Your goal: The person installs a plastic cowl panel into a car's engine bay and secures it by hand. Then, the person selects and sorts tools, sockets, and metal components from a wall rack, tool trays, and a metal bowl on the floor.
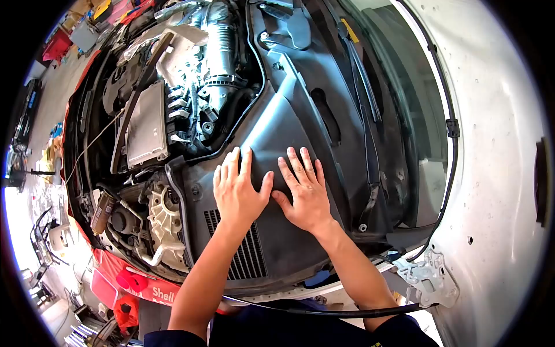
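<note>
A broad black plastic cowl cover [254, 179] lies across the rear of a car's engine bay, below the windshield. Both palms rest face down on it, side by side, thumbs almost touching. My left hand [240, 188] has its fingers stretched out above the slotted vent grille [254, 253]. To its right, my right hand [304, 191] lies flat with fingers spread. Neither hand holds anything. Part of the grille is hidden under my left forearm. A wiper arm [370, 139] runs along the glass to the right of my right hand.
The engine [217, 63] and a metal control box [147, 124] stand open at left. A brown can [103, 212] sits by the bay's front corner. The raised hood [491, 115] and its hinge [428, 277] flank the right side. A red fender cover [156, 286] hangs below.
</note>
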The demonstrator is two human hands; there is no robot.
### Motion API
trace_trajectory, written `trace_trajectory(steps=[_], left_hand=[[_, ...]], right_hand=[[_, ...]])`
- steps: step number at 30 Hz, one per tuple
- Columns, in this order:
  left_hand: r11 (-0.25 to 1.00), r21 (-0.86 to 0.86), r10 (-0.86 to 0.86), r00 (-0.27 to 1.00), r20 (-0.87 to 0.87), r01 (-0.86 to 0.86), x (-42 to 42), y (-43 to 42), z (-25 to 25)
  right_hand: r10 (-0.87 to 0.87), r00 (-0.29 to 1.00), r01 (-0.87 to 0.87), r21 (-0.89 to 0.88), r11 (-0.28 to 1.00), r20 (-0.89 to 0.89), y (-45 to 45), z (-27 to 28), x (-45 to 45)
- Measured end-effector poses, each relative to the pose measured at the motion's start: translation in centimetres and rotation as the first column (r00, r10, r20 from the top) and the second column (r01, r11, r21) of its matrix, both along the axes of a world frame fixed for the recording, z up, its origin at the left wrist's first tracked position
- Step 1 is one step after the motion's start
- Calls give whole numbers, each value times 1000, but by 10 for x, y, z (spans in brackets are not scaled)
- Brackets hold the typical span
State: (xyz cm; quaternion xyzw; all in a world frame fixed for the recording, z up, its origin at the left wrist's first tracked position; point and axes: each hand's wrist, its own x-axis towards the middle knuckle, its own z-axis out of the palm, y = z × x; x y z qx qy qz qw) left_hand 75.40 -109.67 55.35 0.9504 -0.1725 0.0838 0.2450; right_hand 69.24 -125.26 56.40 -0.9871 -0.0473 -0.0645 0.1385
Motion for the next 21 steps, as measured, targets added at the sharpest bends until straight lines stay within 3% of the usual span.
trace_trajectory(steps=[1, 3, 4, 5, 7, 12, 13, 17, 21], left_hand=[[1000, -2, -6, 1000, -20, 6, 4, -1, 4], [999, 9, -45, 996, -80, 46, 14, -6, 13], [995, -21, -98, 995, 12, 99, 24, -12, 19], [988, -45, -144, 984, 104, 150, 34, -21, 25], [969, -63, -229, 966, 121, 238, 58, -42, 34], [833, -68, -542, 835, 89, 548, 123, -65, 15], [798, -137, -572, 809, 140, 587, 130, -65, 17], [763, -150, -625, 777, 79, 629, 143, -64, 29], [800, -124, -582, 809, 80, 587, 134, -63, 11]], right_hand=[[-12, 1000, 12, 1, 1000, 5, 0, 3, 0], [-224, 973, 209, 201, 957, 52, 2, 7, -6], [-338, 931, 283, 307, 909, 142, 0, -1, -9], [-421, 892, 371, 268, 889, 164, -3, -3, -13], [-427, 901, 400, 235, 886, 75, -12, 2, -14], [-464, 886, 429, 388, 816, -3, -17, 6, -6], [-468, 884, 433, 386, 815, -3, -17, 5, -6], [-468, 884, 413, 491, 767, -11, -15, 8, -3], [-441, 898, 402, 387, 830, 12, -12, 3, -4]])
